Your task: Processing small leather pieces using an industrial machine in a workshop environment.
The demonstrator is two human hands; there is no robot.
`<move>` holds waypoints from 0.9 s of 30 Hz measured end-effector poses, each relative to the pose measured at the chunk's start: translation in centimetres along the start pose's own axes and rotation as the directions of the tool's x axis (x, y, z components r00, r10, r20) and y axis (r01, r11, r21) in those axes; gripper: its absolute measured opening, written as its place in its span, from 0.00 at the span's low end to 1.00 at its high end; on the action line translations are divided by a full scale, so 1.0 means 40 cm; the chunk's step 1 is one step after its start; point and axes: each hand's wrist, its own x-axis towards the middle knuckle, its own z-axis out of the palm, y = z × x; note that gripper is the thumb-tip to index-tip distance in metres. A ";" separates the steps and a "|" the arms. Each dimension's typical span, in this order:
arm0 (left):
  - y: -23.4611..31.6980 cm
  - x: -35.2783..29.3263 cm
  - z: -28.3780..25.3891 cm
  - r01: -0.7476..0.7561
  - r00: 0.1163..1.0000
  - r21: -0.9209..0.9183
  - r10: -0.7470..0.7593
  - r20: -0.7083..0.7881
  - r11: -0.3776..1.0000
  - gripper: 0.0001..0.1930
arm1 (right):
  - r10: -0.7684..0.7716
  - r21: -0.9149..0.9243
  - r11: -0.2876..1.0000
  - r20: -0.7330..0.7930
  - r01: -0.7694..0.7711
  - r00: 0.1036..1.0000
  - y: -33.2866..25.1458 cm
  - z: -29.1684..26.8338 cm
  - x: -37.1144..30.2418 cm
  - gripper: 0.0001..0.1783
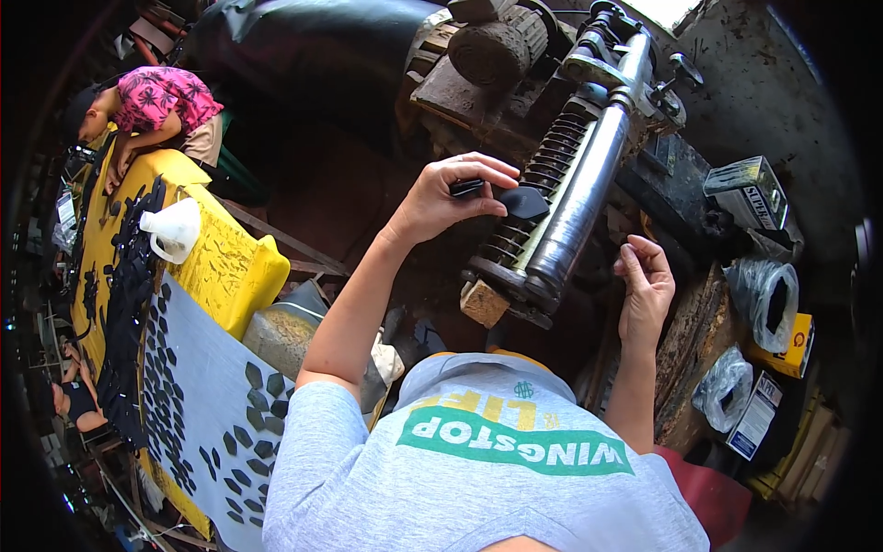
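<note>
My left hand (451,198) is closed on black flat pieces. One angular black piece (524,202) sticks out past its fingertips, over the edge of a roller machine. Another black piece (466,188) is tucked between the fingers and the palm. The machine has a long shiny metal roller (581,198) beside a dark shaft ringed with coils (558,152). To the right of the roller, my right hand (647,287) hovers with thumb and fingertips drawn together. Nothing shows in it, and it touches no part of the machine.
A motor (497,51) stands behind the machine. At left, many black pieces lie on a grey sheet (207,368) over a yellow surface (230,262), with a white jug (173,228). A person in a pink shirt (166,97) bends there. Boxes (750,191) and plastic-wrapped rolls (768,299) are at right.
</note>
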 end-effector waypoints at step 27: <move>0.293 -0.067 0.097 0.158 0.786 -0.986 -0.598 0.160 -0.056 0.15 | -0.766 -0.058 0.136 0.627 0.989 0.142 -0.225 0.227 -0.008 0.16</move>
